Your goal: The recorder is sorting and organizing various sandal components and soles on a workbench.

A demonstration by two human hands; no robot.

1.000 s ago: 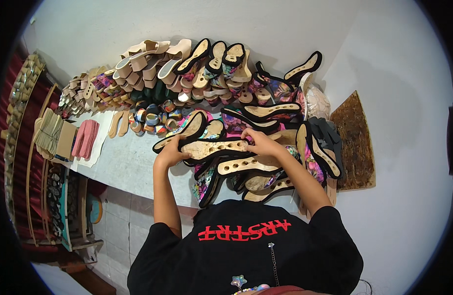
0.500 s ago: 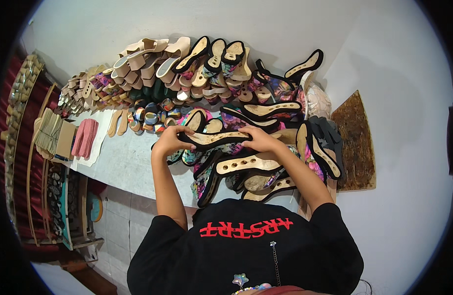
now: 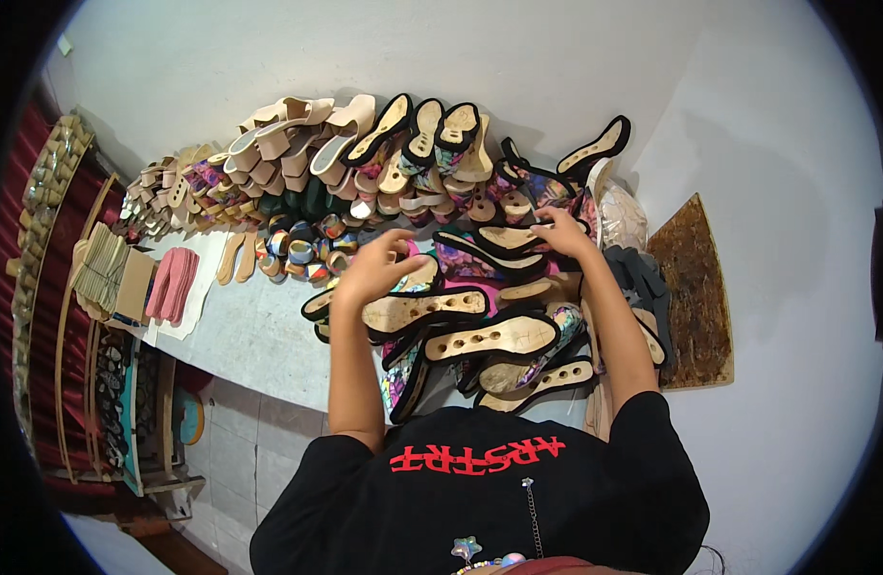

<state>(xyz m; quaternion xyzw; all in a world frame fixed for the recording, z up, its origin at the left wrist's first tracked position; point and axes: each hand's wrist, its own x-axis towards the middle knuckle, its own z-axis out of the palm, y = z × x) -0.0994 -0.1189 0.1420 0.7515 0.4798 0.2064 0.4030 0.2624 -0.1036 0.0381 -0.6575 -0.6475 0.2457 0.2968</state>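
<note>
My left hand (image 3: 367, 276) is over the left of a pile of wedge shoe soles, its fingers and thumb apart. Under it is a sole (image 3: 420, 276) with a pale footbed and black edge. My right hand (image 3: 562, 236) is at the right end of another black-edged sole (image 3: 504, 237), fingers spread over it; whether they touch it I cannot tell. Nearer to me lies a sole with a row of holes (image 3: 430, 307), and in front of it a similar one (image 3: 494, 338). A floral-covered wedge (image 3: 470, 257) lies between my hands.
Finished beige heeled sandals (image 3: 341, 144) and more black-edged soles are stacked along the wall. Pink insoles (image 3: 173, 283) and multicoloured shoe parts (image 3: 302, 244) lie on the grey table (image 3: 269, 331). A brown board (image 3: 693, 297) leans at the right. A rack (image 3: 125, 412) stands at the left.
The sole held in both hands now lies on the pile, let go. My right hand has moved away and to the right; my left hand has opened and shifted slightly right.
</note>
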